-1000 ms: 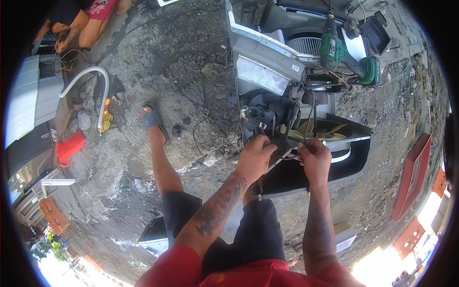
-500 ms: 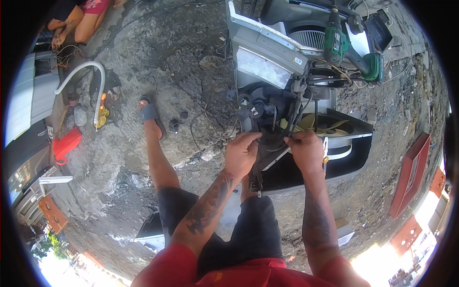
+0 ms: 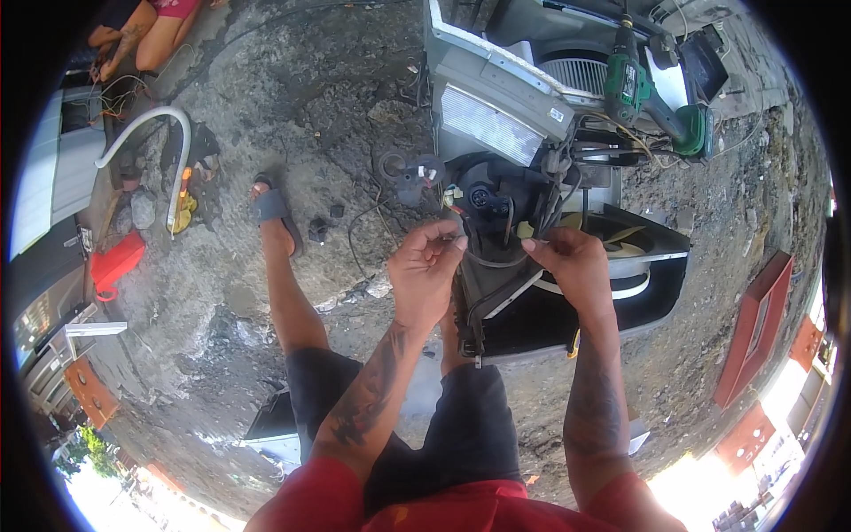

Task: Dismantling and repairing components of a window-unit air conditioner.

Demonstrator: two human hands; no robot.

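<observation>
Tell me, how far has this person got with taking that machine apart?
Well under way, I'd judge. The grey casing stands open, baring the fan and motor. The left hand and right hand each pinch a dark wire stretched between them. The wire bundle looks attached. The green drill lies unused.
</observation>
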